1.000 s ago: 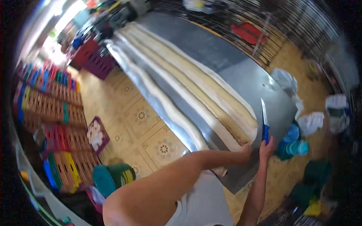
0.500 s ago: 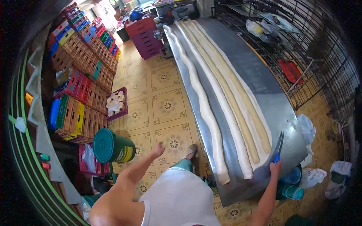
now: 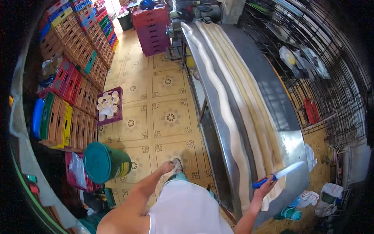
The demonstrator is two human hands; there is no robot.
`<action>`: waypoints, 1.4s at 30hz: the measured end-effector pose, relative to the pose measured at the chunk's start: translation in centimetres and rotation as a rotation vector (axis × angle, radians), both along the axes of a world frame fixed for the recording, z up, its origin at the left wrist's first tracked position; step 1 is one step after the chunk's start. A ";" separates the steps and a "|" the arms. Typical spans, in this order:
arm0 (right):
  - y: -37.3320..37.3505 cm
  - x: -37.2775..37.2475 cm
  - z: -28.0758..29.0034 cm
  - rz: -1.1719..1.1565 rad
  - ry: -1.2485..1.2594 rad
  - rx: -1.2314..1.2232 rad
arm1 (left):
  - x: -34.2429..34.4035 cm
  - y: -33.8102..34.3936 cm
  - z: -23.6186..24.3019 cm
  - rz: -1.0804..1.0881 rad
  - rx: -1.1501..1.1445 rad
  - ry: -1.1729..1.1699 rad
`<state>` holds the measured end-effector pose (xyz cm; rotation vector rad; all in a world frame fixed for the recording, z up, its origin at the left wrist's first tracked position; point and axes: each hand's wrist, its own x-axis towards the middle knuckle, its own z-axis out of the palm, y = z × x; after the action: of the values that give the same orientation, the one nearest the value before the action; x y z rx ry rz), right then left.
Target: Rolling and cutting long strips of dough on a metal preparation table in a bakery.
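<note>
My right hand (image 3: 265,190) grips the blue handle (image 3: 258,183) of a knife, held over the near end of a metal table (image 3: 293,145). Its long, broad blade (image 3: 289,170) points right and slightly away from me. Below and beyond the knife lie long strips of dough running the table's length. On the left is a pale, wavy dough rope (image 3: 227,117); beside it runs a second dough rope (image 3: 233,87). Further right, tan strips (image 3: 254,111) rest on a flat dough sheet. My left hand (image 3: 167,167) hangs over the floor with fingers curled, nothing visible in it.
Stacked crates (image 3: 83,113) line the left side. A green lidded bucket (image 3: 97,162) stands near my left arm, with a purple crate of pale round pieces (image 3: 109,105) beyond. Wire racks (image 3: 339,78) flank the table's right. Plastic bags (image 3: 309,197) lie beyond its near corner.
The knife has swung from pointing away to pointing right, and my right hand has moved left and lower in view. My view has shifted, with the table now nearer; my left hand remains curled.
</note>
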<state>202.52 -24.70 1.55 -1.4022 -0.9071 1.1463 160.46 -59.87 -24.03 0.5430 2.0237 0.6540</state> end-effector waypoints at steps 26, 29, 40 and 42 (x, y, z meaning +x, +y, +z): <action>17.6 -63.8 -6.3 1.230 -0.228 -0.165 | -34.1 3.6 1.3 0.456 -0.281 -0.244; 22.3 -69.0 -3.3 1.183 -0.197 -0.229 | -38.9 9.4 1.4 0.596 -0.169 -0.148; 41.7 -80.7 -3.7 1.018 -0.662 0.226 | -68.4 58.4 13.4 0.136 0.320 0.285; 44.7 -84.3 -3.5 1.023 -0.675 0.243 | -74.6 67.6 15.2 0.234 0.593 0.132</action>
<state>118.20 20.04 -1.97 -1.1111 -2.3355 1.1923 85.89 7.74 -8.84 0.7074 2.0207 1.4137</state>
